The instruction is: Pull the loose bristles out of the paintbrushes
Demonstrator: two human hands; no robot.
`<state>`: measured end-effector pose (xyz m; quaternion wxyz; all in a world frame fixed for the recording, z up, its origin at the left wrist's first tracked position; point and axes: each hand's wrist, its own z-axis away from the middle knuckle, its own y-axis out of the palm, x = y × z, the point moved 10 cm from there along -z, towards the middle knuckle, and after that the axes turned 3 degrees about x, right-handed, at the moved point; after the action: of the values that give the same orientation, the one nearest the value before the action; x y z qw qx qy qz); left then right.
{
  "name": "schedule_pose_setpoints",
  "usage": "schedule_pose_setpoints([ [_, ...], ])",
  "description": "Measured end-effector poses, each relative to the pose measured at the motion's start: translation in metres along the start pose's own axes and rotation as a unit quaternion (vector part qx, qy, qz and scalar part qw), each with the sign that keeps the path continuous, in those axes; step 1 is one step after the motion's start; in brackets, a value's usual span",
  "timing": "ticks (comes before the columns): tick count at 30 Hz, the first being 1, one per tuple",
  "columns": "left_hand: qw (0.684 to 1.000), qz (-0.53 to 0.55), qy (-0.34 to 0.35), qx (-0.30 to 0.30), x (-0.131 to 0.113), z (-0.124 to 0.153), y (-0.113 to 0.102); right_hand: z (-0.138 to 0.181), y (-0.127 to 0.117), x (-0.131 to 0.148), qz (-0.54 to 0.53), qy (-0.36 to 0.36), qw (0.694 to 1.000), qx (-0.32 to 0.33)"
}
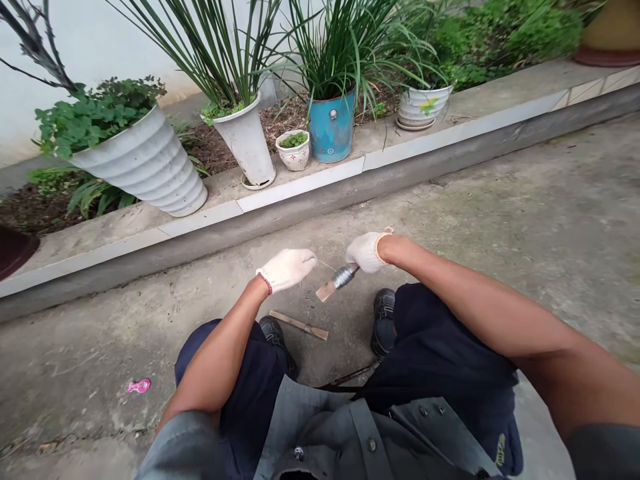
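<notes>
Both my hands wear white cotton gloves. My right hand (367,251) is closed around a flat wooden stick wound with grey wire (338,280), held tilted above the ground between my feet. My left hand (286,269) is pinched on the thin wire end (327,265) that runs from the stick's winding to its fingers. A second flat wooden stick (299,325) lies on the concrete just below my hands, between my two dark shoes.
A raised tiled ledge (300,190) runs across ahead, carrying a ribbed white pot (145,167), a tall white pot (247,143), a small white pot (294,151), a blue pot (331,127) and a round white pot (423,107). A pink scrap (139,385) lies on the concrete at left.
</notes>
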<state>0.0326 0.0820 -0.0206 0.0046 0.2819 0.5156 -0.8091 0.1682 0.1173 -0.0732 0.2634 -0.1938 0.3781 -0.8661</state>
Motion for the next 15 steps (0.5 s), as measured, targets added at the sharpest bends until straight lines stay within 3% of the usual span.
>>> schedule_pose_setpoints([
  [3,1.000,-0.005,-0.012,-0.014,0.010,0.002,-0.006,0.016,0.002,0.021,-0.029,-0.088,0.995,0.025],
  [7,1.000,0.019,-0.013,-0.005,0.006,0.002,0.003,0.031,-0.033,0.032,-0.111,-0.149,0.980,-0.074],
  [11,0.994,0.104,-0.004,0.026,-0.010,-0.001,0.021,0.028,-0.071,0.008,-0.130,-0.057,0.966,-0.216],
  [15,0.985,0.152,-0.006,0.077,-0.017,-0.001,0.039,0.019,-0.076,-0.025,-0.097,0.076,0.961,-0.246],
])
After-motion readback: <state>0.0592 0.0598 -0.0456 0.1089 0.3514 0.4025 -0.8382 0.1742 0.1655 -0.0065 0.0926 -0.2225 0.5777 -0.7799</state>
